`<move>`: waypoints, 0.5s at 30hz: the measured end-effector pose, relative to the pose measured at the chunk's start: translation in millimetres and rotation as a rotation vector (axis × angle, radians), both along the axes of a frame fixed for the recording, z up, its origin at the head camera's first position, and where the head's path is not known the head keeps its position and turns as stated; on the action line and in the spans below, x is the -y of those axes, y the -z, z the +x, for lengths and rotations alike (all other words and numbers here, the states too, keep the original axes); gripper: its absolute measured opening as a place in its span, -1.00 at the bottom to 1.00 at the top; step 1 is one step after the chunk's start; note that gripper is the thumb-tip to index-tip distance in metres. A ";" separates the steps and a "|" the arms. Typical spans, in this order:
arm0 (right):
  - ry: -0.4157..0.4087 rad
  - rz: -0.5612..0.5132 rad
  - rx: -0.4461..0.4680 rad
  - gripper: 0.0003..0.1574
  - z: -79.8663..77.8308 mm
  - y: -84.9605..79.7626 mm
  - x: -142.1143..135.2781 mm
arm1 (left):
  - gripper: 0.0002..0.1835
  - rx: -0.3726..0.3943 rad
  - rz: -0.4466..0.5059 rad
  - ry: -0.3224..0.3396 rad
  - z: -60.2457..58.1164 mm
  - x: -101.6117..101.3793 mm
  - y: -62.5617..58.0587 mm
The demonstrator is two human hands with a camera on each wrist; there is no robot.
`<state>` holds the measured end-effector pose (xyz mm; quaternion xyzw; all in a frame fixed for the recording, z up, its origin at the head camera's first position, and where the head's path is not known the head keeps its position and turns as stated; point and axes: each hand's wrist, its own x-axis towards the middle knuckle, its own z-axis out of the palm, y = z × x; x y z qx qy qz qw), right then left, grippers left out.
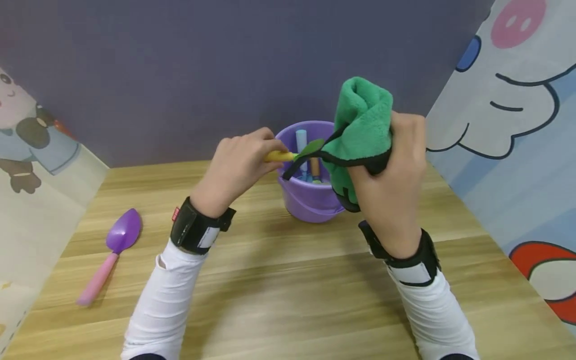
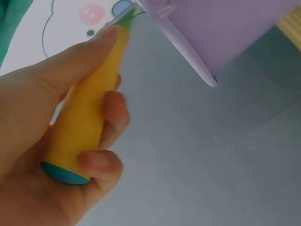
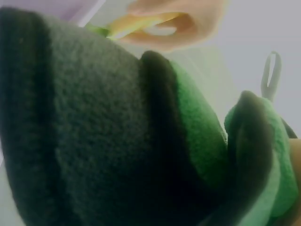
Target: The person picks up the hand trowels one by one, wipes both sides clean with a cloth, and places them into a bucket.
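In the head view my left hand [image 1: 240, 160] grips the yellow handle of a small garden tool [image 1: 279, 156], fingers wrapped round it. Its green leaf-shaped head points right, over the purple bucket [image 1: 306, 200], partly behind a black strap of cloth. The left wrist view shows the handle [image 2: 84, 117] with its teal end cap. A bunched green cloth [image 1: 362, 125] with black edging is held in my right hand [image 1: 396, 170], at the bucket's right side, covering part of its rim. In the right wrist view the cloth [image 3: 94, 103] hides most of that hand.
Inside the bucket stand a light-blue-handled thing [image 1: 301, 140] and a brown-handled thing [image 1: 314, 170]. A purple trowel [image 1: 123, 230] with a pink handle lies at the left of the wooden table [image 1: 288, 300]. A dark wall stands behind, cartoon-printed panels at both sides.
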<state>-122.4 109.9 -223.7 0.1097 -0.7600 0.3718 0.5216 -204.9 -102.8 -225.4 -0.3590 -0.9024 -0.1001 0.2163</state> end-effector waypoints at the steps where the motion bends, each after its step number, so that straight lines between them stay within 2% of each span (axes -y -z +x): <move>1: -0.001 0.001 -0.004 -0.46 -0.5 -0.2 0.6 | -0.71 0.015 -0.018 0.007 -1.9 -3.5 -0.8; 5: -0.005 0.005 -0.002 -0.44 -1.7 -0.1 1.0 | -0.88 0.075 -0.073 0.035 -14.1 -22.4 -2.4; 8: -0.007 0.019 0.015 -0.43 -1.7 1.6 1.0 | -0.78 0.118 -0.100 0.031 -25.8 -38.4 0.8; 12: -0.018 0.038 0.028 -0.43 -1.9 5.2 2.4 | -0.64 0.142 -0.142 -0.018 -38.8 -56.8 10.1; 15: -0.030 0.047 0.032 -0.43 -2.3 7.9 3.6 | -0.65 0.139 -0.168 -0.064 -47.8 -67.7 16.9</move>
